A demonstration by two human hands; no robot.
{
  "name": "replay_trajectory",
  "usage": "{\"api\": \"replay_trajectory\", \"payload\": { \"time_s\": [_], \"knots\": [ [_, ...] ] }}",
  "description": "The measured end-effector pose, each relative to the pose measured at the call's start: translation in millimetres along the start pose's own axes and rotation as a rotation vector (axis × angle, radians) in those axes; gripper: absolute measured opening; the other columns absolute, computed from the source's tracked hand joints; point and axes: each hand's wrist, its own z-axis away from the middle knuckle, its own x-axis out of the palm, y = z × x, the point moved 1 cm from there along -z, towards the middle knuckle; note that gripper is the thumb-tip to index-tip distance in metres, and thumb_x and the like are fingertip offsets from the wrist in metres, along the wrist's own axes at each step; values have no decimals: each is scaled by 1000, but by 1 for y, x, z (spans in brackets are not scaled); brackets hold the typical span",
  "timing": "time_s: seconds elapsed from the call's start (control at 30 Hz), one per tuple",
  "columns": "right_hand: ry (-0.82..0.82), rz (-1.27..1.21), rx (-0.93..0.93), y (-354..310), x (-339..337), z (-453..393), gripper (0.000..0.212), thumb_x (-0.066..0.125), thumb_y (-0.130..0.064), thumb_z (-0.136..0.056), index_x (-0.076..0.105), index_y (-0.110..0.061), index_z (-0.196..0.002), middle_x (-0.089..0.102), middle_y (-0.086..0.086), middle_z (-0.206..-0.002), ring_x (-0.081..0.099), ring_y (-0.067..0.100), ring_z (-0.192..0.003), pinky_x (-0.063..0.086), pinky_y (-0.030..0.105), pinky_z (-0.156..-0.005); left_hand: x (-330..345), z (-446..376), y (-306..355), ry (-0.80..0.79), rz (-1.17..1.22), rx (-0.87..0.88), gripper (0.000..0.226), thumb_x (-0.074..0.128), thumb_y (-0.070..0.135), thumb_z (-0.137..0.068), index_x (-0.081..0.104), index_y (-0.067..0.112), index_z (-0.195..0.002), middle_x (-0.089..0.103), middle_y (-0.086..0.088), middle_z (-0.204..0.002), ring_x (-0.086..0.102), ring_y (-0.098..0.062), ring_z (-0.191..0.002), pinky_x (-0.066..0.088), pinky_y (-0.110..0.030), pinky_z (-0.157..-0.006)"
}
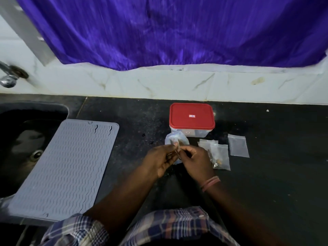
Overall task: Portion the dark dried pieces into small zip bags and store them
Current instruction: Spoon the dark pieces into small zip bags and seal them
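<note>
My left hand [162,159] and my right hand [194,160] meet over the black counter, both pinching one small clear zip bag [177,153] between their fingertips. A larger crumpled clear plastic bag [174,139] lies just behind them. To the right lie a small zip bag [221,157] with a few dried pieces in it, and an empty small zip bag [238,145]. A clear box with a red lid [191,117] stands shut behind the bags. What the held bag contains is hidden by my fingers.
A grey ribbed silicone mat [67,166] lies left of my hands, partly over the sink [26,135]. A tap [8,75] sits at the far left. A tiled ledge [177,84] and a purple curtain [168,32] back the counter.
</note>
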Motion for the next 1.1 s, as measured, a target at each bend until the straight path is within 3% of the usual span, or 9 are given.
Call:
{"api": "replay_trajectory", "payload": {
  "time_s": [0.17,0.33,0.43,0.57,0.7,0.83,0.93,1.0,1.1],
  "knots": [
    [129,132,25,8,-2,-3,7,69,-19,-89,74,-20,-84,70,-12,-77,65,-2,-73,52,19,-70,0,3,-5,152,-298,237,16,73,9,-92,69,-6,-92,76,-24,-90,73,-25,-76,62,-42,-85],
    [139,223,-39,4,-3,-10,4,71,-17,-90,73,-18,-86,71,-8,-79,66,3,-75,53,23,-71,10,9,3,262,-816,527,11,72,11,-81,62,9,-83,74,-4,-72,74,-16,-65,57,-30,-62],
    [201,129,51,4,-6,-12,10,69,-12,-89,72,-21,-88,71,-12,-80,67,-1,-76,56,24,-74,9,9,3,274,-1075,631,24,67,7,-81,58,19,-100,68,0,-92,66,-16,-79,49,-29,-64],
    [217,-17,177,7,1,-13,16,66,-9,-91,72,-24,-94,74,-10,-86,71,4,-80,62,34,-77,16,16,8,203,-1422,783,39,61,10,-89,62,22,-126,56,-5,-124,65,-25,-99,53,-34,-81],
    [224,-89,165,2,-4,-20,14,68,-9,-90,73,-20,-96,74,-7,-89,72,9,-83,60,28,-75,11,15,17,201,-1406,791,23,61,21,-96,78,20,-111,70,-4,-111,69,-22,-96,45,-24,-77],
    [134,-150,126,-5,-7,-23,17,64,-2,-92,73,-16,-96,75,-4,-86,73,12,-77,59,27,-74,-4,2,22,369,-1259,803,20,58,15,-95,78,19,-93,74,-4,-93,70,-20,-83,43,-26,-67],
    [155,76,71,0,-13,-27,12,65,-9,-91,72,-19,-95,71,-10,-90,67,6,-86,55,27,-83,-12,0,34,480,-1119,770,22,51,12,-98,72,10,-102,71,-13,-99,69,-29,-88,50,-31,-72],
    [96,289,124,6,-20,-28,6,69,-24,-89,66,-20,-92,67,-7,-88,64,11,-85,53,30,-80,-18,2,41,516,-1056,737,28,48,6,-98,70,10,-116,72,-14,-109,69,-30,-98,50,-30,-77],
    [-49,511,329,17,-20,-27,34,71,-45,-84,55,-19,-97,62,-2,-89,61,19,-85,45,32,-74,-26,4,43,511,-1068,687,44,47,-2,-94,69,16,-129,70,-13,-121,67,-28,-108,48,-27,-84]
  ]
}}
